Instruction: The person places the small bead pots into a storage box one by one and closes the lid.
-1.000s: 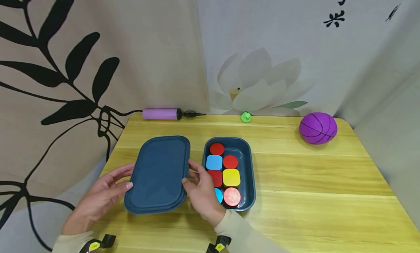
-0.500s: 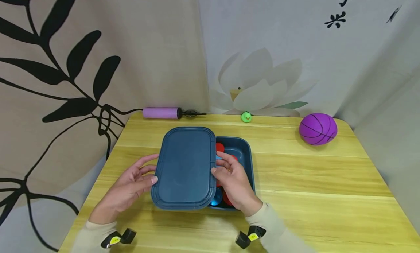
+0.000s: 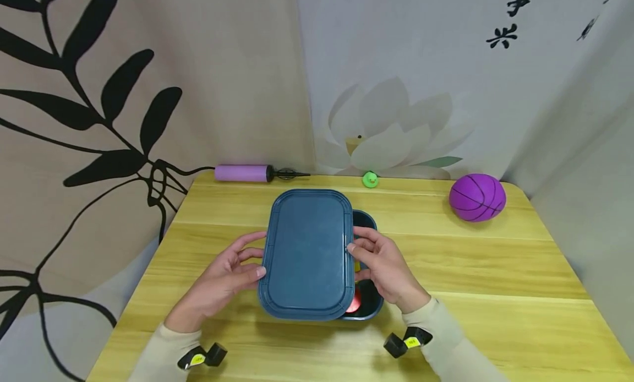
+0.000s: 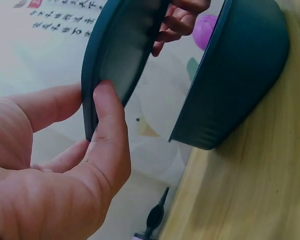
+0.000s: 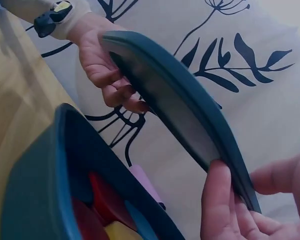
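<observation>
A dark blue rectangular lid (image 3: 307, 255) is held level by both hands over a matching deep box (image 3: 377, 307). My left hand (image 3: 220, 285) pinches the lid's left edge between thumb and fingers, and my right hand (image 3: 388, 266) pinches its right edge. A gap shows between lid and box rim in both wrist views. Only the box's right strip shows in the head view; the lid hides the rest. Inside, the right wrist view shows red pieces (image 5: 107, 200), a yellow piece (image 5: 121, 231) and a blue one (image 5: 141, 219).
On the wooden table (image 3: 485, 305), a purple ball (image 3: 477, 197) with basketball lines lies at the back right. A small green duck-like toy (image 3: 370, 179) sits at the back edge. Left of it lies a purple hand pump (image 3: 242, 173) with a black nozzle. Printed curtains hang behind.
Both hands have carried the lid rightward from beside the box to over it. It now covers most of the coloured pieces, which were in plain sight earlier. The box has stayed in place.
</observation>
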The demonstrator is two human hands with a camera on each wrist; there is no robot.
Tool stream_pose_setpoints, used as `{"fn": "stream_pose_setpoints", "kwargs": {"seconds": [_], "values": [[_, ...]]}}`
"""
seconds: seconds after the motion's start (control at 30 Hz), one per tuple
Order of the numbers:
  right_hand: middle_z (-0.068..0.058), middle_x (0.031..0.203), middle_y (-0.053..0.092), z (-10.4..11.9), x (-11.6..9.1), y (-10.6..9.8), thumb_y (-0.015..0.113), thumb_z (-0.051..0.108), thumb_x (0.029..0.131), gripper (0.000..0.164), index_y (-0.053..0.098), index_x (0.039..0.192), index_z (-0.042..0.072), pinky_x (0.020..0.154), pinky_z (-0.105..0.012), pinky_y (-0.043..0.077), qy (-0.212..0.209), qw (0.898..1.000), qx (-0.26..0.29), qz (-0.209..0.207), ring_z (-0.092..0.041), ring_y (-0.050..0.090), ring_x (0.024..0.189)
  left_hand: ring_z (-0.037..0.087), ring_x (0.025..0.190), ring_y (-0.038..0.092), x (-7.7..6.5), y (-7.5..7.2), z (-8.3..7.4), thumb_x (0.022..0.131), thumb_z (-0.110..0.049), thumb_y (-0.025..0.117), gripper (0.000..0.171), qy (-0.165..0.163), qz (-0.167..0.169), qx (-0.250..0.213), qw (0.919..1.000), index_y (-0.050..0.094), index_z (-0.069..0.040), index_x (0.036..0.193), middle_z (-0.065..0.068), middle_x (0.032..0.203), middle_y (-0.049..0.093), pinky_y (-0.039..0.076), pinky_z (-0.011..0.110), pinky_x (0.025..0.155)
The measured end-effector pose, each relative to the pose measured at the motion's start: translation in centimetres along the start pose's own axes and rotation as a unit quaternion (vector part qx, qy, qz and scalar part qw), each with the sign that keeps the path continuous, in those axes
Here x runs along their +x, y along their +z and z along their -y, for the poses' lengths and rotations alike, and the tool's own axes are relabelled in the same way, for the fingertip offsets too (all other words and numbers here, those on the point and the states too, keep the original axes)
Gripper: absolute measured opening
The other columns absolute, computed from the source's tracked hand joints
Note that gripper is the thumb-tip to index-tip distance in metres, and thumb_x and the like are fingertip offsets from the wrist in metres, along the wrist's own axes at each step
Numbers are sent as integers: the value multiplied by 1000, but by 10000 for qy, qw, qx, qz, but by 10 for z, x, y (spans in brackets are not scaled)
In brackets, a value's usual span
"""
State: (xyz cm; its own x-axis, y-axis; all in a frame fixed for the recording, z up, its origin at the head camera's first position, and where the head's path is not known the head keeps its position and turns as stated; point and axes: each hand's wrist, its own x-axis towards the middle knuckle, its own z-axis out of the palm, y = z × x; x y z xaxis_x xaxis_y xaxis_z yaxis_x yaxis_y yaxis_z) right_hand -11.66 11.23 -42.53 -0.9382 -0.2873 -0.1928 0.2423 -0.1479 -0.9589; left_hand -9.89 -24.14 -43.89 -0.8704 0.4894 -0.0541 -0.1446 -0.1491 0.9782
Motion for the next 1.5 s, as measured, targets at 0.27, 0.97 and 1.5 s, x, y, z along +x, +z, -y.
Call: {"fn": "stream_pose_setpoints", "kwargs": {"seconds": [0.27,0.97,1.5], "values": [[-4,111,69,6,0,-7,64,9,105,52,46,154,3,62,-34,64,-36,9999,-94,10,-15,72,87,12,99,72,4,8,-4,101,4,66,76,-123,-228,93,9996,30,-16,165,1,122,68,64,36,85],[-1,103,73,35,-14,-21,68,10,104,34,63,138,3,64,-31,61,-1361,9824,-1218,-383,-16,64,72,14,99,70,24,26,-22,103,-17,72,38,-71,-1219,1242,9847,65,-1,137,-3,118,73,62,34,86],[-3,105,78,38,-23,-28,65,8,105,25,68,124,-8,81,-39,65,-1939,9733,-1215,-200,-22,79,93,10,97,78,29,33,-31,105,-7,66,17,263,-1302,159,9910,79,-14,114,-2,104,80,60,29,94]]}}
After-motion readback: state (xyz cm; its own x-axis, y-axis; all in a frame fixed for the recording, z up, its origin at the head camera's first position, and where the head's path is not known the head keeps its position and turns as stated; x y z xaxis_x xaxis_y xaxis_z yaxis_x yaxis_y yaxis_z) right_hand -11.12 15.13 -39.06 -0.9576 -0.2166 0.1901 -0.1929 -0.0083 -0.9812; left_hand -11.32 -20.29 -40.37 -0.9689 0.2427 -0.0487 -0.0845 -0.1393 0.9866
